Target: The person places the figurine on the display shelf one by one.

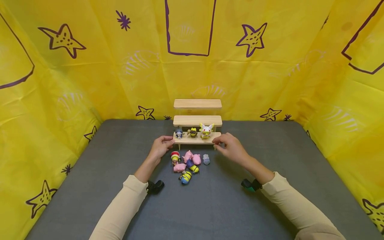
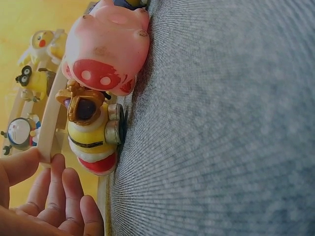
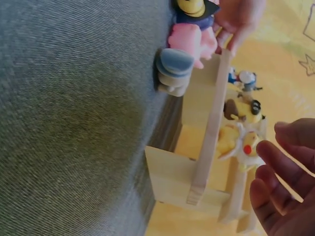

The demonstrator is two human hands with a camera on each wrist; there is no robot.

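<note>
A three-step wooden display shelf [image 1: 198,120] stands at the back of the table. My left hand [image 1: 160,146] pinches the left end of its lowest step, thumb above and fingertips below. My right hand [image 1: 232,146] hovers by the right end, its fingers [image 3: 268,152] loosely bent and apart from the wood. On that lowest step stand a blue-and-white cat figure [image 1: 179,134], a yellow figure with black goggles [image 1: 193,132] and a yellow figure in a white eared hood [image 1: 206,131].
Before the shelf lie several loose toys: pink pigs [image 1: 179,167], a minion in a red hat [image 1: 175,158], more minions [image 1: 186,178] and a grey figure with a blue-grey cap [image 3: 176,63]. Yellow patterned cloth [image 1: 144,83] walls the grey table [image 1: 126,143] at the back and sides.
</note>
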